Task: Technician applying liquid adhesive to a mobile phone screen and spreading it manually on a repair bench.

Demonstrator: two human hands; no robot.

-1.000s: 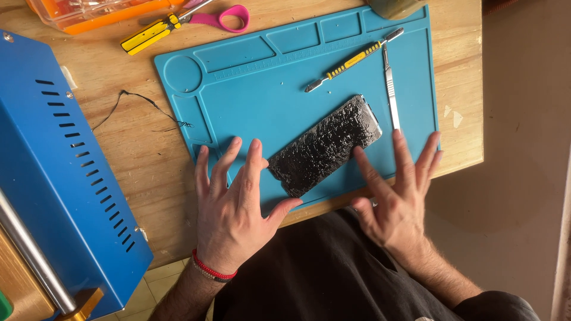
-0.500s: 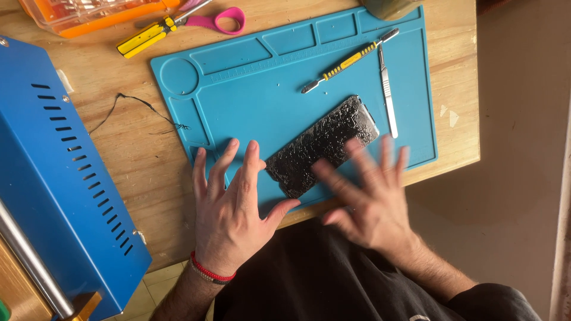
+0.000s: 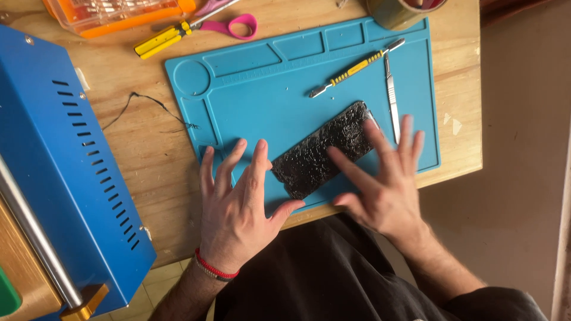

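A phone with a shattered black screen lies slantwise on the near part of the blue work mat. The left hand rests flat at the mat's near-left edge, fingers spread, its thumb just beside the phone's near end, gripping nothing. The right hand hangs over the mat's near-right part, fingers splayed and blurred, over the phone's far end; contact cannot be told. On the mat beyond the phone lie a yellow-handled pick and metal tweezers. Left of the mat stands a blue metal box, a black wire between them. Beyond the mat lie pink-handled scissors, a yellow screwdriver and an orange tray.
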